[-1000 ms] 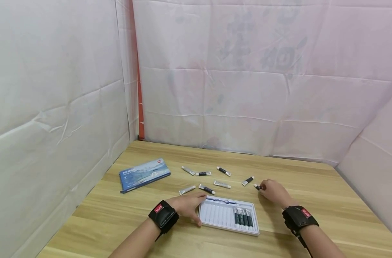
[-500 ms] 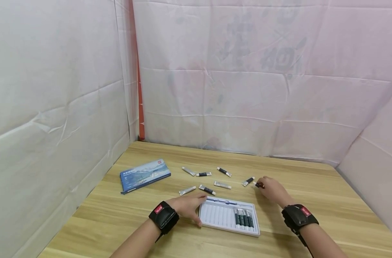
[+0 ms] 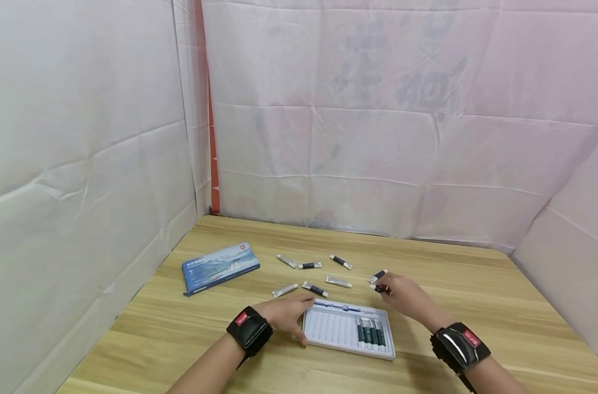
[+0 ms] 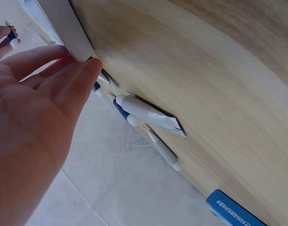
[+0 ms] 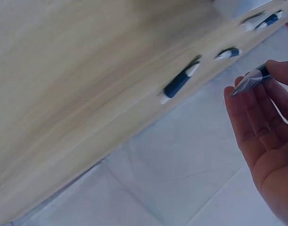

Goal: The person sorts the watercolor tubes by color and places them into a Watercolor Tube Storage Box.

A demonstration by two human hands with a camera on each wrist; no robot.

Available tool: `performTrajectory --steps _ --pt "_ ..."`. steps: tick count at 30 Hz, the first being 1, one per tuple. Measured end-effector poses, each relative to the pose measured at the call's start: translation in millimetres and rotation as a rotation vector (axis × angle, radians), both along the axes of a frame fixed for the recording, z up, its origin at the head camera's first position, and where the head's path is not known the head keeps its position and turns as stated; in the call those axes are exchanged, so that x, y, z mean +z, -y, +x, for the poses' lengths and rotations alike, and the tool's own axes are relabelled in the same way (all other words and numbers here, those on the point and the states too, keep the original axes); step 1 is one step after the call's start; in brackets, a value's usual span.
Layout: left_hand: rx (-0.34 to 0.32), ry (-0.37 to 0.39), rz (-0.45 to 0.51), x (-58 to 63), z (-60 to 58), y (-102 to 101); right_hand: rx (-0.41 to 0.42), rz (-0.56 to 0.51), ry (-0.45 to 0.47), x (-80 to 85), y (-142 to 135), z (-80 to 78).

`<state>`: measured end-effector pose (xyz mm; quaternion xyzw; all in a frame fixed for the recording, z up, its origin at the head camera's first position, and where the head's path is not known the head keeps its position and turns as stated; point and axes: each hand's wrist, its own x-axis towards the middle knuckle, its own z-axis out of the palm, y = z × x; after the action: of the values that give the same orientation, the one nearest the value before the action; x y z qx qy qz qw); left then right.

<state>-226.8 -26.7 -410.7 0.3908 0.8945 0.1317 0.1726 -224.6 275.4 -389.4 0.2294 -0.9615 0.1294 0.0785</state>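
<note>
My left hand (image 3: pixel 285 315) holds the left end of a white plastic tray (image 3: pixel 323 329), thumb at the near corner and fingers at the far one. In the left wrist view those fingertips touch the tray's side wall (image 4: pixel 68 33). Between thumb and fingers my right hand (image 3: pixel 411 301) pinches a small dark paint tube (image 5: pixel 254 79), raised off the table beyond the tray's right end. Several dark-labelled paint tubes (image 3: pixel 371 331) lie side by side at the tray's right. A thin paintbrush (image 3: pixel 343 307) lies along its far side; the other slots are bare.
Loose paint tubes lie scattered behind the tray, among them a dark one (image 3: pixel 377 276) beside my right hand and a pale one (image 3: pixel 285 290) near my left. A blue flat box (image 3: pixel 221 268) lies at the left of the wooden table (image 3: pixel 500 306). White sheeting (image 3: pixel 358 148) hangs around it.
My right hand has lifted the dark paint tube from the table and carried it left toward the tray. The left hand and the tray stay where they were.
</note>
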Motion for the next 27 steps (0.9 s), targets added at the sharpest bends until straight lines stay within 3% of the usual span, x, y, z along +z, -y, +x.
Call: performTrajectory --steps 5,12,23,27 --pt "0.003 0.001 0.002 0.4 0.4 -0.1 0.057 -0.016 0.046 7.0 15.0 14.9" --pt "0.002 -0.003 0.003 0.1 0.6 -0.5 0.202 -0.004 0.004 8.7 28.8 29.6" --pt "0.0 -0.011 0.012 4.4 3.0 0.0 0.364 -0.009 0.078 4.1 40.3 36.2" --pt "-0.004 -0.015 0.016 4.1 2.7 -0.1 0.451 -0.009 0.045 0.8 44.1 36.9"
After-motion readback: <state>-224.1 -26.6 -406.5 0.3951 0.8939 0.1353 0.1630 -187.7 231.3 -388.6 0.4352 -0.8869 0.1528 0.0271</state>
